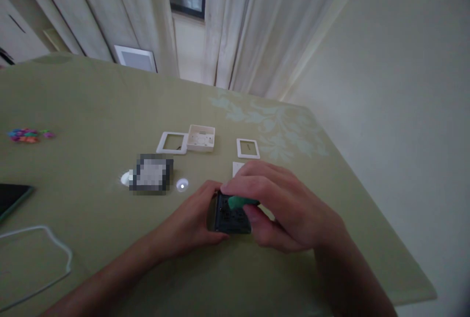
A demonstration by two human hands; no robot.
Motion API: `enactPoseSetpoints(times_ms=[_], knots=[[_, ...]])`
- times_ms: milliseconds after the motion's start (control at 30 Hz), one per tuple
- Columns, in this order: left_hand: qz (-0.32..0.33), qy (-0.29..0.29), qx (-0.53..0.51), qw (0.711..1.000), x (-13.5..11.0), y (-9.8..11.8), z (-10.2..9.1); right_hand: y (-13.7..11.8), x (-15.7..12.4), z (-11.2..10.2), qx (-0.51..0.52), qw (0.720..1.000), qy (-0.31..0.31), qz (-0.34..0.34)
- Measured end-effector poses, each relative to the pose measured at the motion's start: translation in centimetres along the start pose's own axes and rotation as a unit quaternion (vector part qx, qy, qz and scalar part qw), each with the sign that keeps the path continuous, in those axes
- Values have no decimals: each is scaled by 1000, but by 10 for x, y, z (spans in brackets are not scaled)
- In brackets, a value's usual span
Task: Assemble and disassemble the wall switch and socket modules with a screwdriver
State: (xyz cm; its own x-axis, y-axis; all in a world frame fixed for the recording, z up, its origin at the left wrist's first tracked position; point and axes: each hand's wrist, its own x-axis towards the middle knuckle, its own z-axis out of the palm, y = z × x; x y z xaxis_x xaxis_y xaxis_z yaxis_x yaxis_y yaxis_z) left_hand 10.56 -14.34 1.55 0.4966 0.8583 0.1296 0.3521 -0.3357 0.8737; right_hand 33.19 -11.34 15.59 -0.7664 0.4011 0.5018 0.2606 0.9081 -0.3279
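A dark, square socket-like module (228,221) stands on the table between my hands. My left hand (196,216) is closed on its left side, thumb and fingers at the near and far edges. In my right hand (282,204) is a screwdriver with a green handle (238,202), held over the module's face. The screwdriver's tip is hidden, so I cannot tell whether it touches the module. Part of a small white piece (237,167) shows just behind my right hand.
Beyond my hands lie a white frame (160,146), a white open box (200,148) and a second white frame (239,153). A pixelated dark-edged object (152,175) is at left, near a round white light spot (182,185). A white cable (55,241), dark device (14,197) and colourful beads (25,135) lie further left.
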Motion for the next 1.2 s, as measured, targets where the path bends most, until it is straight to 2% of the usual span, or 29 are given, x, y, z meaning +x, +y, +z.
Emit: enactPoseSetpoints(times_ms=[67,233,400,600,833,1200], knots=[[-10,-9,-40,999,0,0,1,-1,-1,-2,13,1000,-2,14],[-7,-4,-71,997,2,2,1,-2,-6,-6,-69,996,51,40],[-2,24,-15,1000,2,8,-3,-2,-12,-12,-29,991,116,63],[16,53,43,998,0,21,-3,-2,-17,-12,-3,987,140,81],[58,67,79,993,0,24,-2,2,-23,-6,11,964,241,110],[58,65,71,994,-1,21,-1,9,-29,-3,13,958,252,134]])
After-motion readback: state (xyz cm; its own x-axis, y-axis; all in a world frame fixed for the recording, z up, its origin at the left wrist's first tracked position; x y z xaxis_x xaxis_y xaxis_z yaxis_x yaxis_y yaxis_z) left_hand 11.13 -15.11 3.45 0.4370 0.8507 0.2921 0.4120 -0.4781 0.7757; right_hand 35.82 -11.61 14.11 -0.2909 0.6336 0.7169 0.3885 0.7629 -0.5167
